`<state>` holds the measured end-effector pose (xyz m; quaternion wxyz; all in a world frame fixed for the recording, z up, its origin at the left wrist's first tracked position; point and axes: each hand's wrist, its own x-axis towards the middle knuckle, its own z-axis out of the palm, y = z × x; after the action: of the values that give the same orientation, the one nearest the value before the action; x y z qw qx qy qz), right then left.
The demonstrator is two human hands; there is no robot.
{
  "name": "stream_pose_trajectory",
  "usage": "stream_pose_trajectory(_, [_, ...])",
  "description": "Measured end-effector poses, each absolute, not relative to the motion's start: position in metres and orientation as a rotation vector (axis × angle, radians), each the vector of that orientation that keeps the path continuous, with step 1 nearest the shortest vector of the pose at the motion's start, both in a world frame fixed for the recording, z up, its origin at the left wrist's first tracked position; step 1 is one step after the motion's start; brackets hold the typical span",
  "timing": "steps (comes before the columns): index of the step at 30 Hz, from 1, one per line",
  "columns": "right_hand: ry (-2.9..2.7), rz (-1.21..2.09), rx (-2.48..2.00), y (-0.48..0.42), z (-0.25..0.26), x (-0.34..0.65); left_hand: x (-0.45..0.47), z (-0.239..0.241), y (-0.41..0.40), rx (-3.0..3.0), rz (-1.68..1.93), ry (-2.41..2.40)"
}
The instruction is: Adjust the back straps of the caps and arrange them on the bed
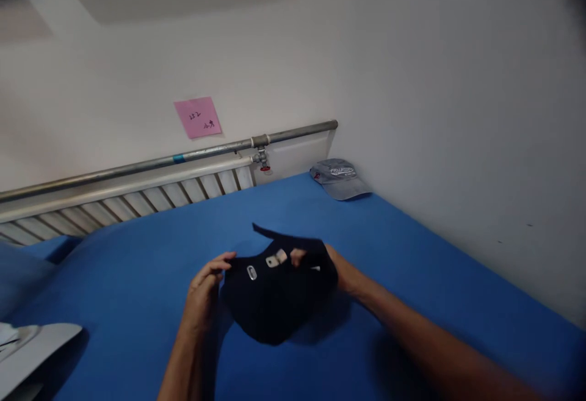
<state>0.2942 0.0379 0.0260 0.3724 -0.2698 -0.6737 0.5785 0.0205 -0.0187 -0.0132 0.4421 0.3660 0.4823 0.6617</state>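
Currently, a black cap (279, 306) is held up between the two hands, above the near middle of a blue surface (151, 279). Its free strap (274, 234) sticks out toward the far left, and a pale metal buckle (276, 259) and a small oval badge (251, 273) show along its upper part. On its left edge, the left hand (205, 285) has its grip closed at the rim with the fingertips; on the right, the right hand (343, 271) grasps the other side, one fingertip showing through an opening in the cap. Well beyond them, in the far right corner, a grey cap (339, 181) lies with its brim toward the near right (its lettering is too small to read surely). At near left sits a white brimmed item (46, 343), partly cut off. Along the far wall run a metal pipe (110, 174) and a white radiator (155, 199), with a pink note (199, 120) above.
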Motion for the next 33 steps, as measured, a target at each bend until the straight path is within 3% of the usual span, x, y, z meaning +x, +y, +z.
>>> stream_pose_trajectory(5, [-1.85, 1.028, -0.638, 0.045, 0.007, 0.287, 0.024, 0.009, -0.028, 1.425, 1.328, 1.325])
stream_pose_trajectory(13, [-1.823, 0.879, -0.664, 0.043, -0.023, 0.272, 0.043, 0.047, -0.029, 1.771, 0.59, 1.521])
stream_pose_trajectory(21, [-1.998, 0.853, -0.707, 0.039, -0.027, 0.278, 0.009, 0.019, -0.076, 1.152, 1.319, 1.262])
stream_pose_trajectory(33, [-2.214, 0.69, -0.803, -0.054, -0.027, 0.307, 0.011, 0.013, -0.167, 1.164, 1.126, 1.361])
